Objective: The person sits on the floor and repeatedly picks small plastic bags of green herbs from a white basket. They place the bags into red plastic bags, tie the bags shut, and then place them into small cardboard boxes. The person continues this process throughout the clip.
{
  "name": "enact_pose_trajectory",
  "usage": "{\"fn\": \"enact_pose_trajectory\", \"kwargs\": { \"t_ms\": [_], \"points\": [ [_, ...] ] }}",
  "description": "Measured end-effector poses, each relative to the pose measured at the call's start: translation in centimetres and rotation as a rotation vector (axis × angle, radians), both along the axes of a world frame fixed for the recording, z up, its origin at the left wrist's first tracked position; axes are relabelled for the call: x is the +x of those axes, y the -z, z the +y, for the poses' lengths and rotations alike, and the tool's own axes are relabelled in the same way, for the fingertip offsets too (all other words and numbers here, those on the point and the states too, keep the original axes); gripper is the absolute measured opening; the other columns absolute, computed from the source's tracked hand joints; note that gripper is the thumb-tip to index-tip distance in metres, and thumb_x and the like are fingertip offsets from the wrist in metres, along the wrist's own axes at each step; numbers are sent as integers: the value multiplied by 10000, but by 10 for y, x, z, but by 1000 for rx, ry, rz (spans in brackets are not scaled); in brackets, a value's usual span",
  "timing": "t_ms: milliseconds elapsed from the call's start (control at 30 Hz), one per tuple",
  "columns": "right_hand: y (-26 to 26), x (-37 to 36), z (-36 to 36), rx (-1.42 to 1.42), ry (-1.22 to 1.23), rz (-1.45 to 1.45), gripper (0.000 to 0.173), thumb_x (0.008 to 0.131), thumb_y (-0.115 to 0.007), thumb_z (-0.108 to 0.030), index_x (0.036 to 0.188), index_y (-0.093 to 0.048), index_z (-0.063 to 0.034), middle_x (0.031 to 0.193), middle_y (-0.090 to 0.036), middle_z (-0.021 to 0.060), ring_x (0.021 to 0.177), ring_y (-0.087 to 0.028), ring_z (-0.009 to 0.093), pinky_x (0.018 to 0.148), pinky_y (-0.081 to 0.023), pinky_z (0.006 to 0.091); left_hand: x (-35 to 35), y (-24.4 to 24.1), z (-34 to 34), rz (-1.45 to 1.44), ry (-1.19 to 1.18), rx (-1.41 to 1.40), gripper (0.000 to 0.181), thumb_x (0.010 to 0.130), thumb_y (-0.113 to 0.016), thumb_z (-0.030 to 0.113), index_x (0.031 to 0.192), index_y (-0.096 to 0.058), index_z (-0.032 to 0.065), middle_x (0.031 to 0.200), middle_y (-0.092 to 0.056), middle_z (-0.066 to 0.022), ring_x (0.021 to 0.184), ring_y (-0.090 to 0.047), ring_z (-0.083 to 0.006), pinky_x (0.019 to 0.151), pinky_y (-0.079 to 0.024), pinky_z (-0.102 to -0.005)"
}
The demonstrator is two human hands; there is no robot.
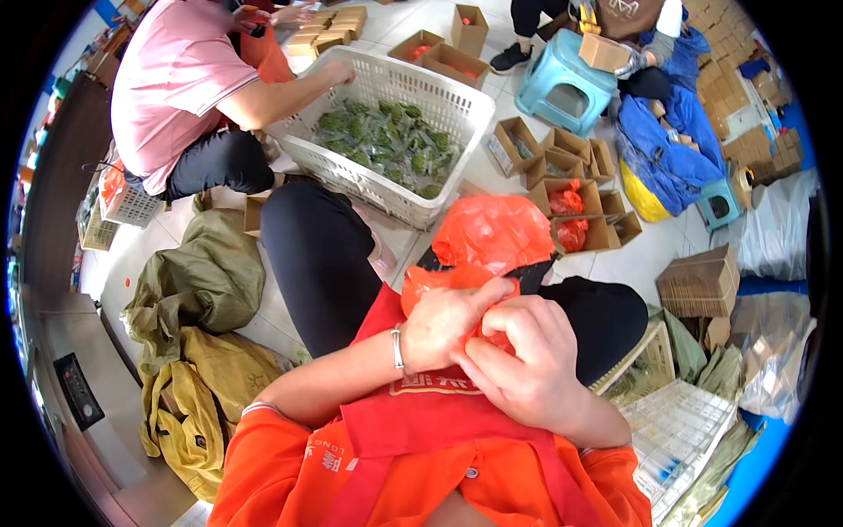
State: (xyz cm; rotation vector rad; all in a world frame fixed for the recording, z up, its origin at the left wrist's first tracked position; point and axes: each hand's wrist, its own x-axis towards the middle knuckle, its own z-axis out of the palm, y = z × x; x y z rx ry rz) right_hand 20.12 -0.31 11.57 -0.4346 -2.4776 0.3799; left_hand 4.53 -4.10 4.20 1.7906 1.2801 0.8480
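Note:
Close to my chest, my left hand [444,323] and my right hand [527,356] meet with fingers curled on a red plastic bag [428,283]. Its gathered part is between them, and its contents are hidden. Beyond the hands, a fuller red plastic bag [494,230] rests between my knees on something dark. A large white plastic crate [388,79] in front holds green knobbly produce in clear wrapping [388,141]. Open cardboard boxes [596,230] stand to its right, two with red bags inside.
A person in a pink shirt [178,79] reaches over the crate's left side. Another person [635,20] holds a small box [602,53] by a blue plastic stool [570,79]. Green and yellow sacks [217,263] lie left; flattened cardboard [701,283] and a crate [658,356] stand right.

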Motion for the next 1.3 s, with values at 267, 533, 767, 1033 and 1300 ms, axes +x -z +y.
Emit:
{"fn": "enact_pose_trajectory", "kwargs": {
  "t_ms": [267, 533, 767, 1033, 1300],
  "points": [
    [31, 15, 22, -601, 104, 69, 146, 749, -722, -12, 885, -672, -34, 905, -670, 97, 776, -658, 247, 673, -524, 337, -10, -6, -22, -577, -38, -432, 238, 1058, -398, 294, 1044, -462, 66, 854, -557, -48, 625, -501, -108, 575, -417, -248],
    [-2, 14, 0, -609, -241, 18, 151, 781, -676, 23, 917, -657, -39, 916, -651, 82, 815, -648, 233, 708, -520, 325, -28, -26, -34, -303, 63, -47, 254, 799, -573, -100, 993, -530, 58, 811, -589, -92, 671, -597, -200, 583, -459, -310],
    [16, -17, 19, -926, -357, 51, 470, 817, -516, 130, 1261, -561, -18, 1233, -583, 143, 1112, -600, 277, 939, -465, 336, -35, -55, -34, 385, -175, 898, 223, 641, -681, 112, 846, -592, 114, 847, -606, -2, 657, -585, -139, 610, -475, -270],
    [-13, -26, 17, -49, -267, 57, 224, 700, -758, -84, 892, -660, -21, 860, -610, 62, 755, -621, 244, 591, -506, 333, -61, -74, -49, 451, -248, 1030, 184, 617, -736, 156, 795, -696, 134, 906, -633, 20, 722, -582, -151, 733, -506, -324],
    [-13, 0, 28, -95, -363, -97, 188, 652, -771, -62, 776, -640, -10, 686, -546, 67, 605, -540, 247, 528, -431, 344, -111, -59, -121, 432, -531, 578, 125, 702, -787, 143, 811, -731, 162, 769, -624, 72, 709, -591, -108, 817, -436, -340]
  ]
}}
